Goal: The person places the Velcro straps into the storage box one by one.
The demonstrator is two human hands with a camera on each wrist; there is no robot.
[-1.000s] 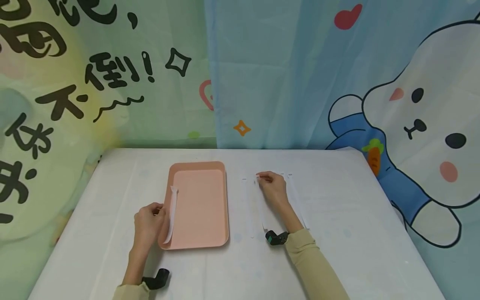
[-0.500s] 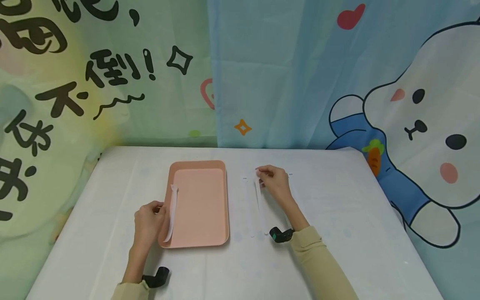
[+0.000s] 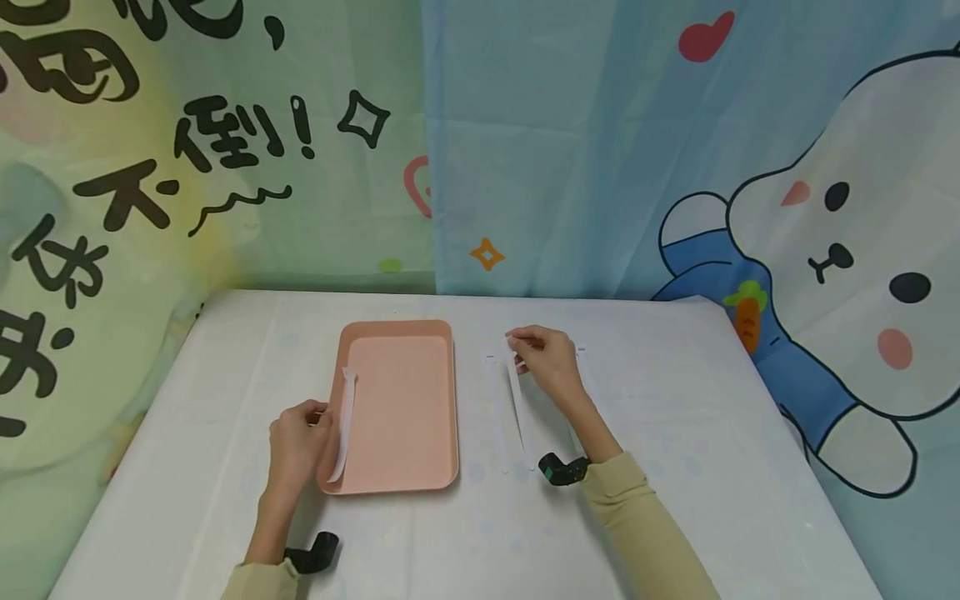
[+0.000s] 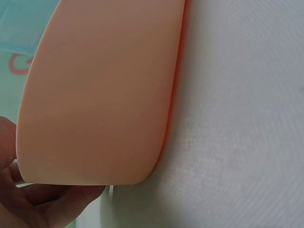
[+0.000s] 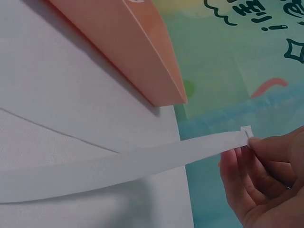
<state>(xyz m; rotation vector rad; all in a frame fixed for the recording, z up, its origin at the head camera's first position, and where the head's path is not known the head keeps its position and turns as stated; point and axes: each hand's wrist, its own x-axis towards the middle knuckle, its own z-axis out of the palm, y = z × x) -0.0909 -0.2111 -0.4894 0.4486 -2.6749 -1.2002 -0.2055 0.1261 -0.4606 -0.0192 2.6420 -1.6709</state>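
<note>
left hand (image 3: 298, 437): gripping left rim of pink, round-cornered rectangular tray (image 3: 405, 417) | tray: flat on white tabletop (image 3: 420, 554) | right hand (image 3: 549, 362): pinching far end of long, thin white strip (image 5: 142, 166), right of tray | second white strip (image 3: 345, 429): inside tray, along left side

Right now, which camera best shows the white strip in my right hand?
The right wrist view shows the white strip large and close, its end pinched by the right hand. The head view shows it small, pale against the white table; the left wrist view doesn't show it.
</note>
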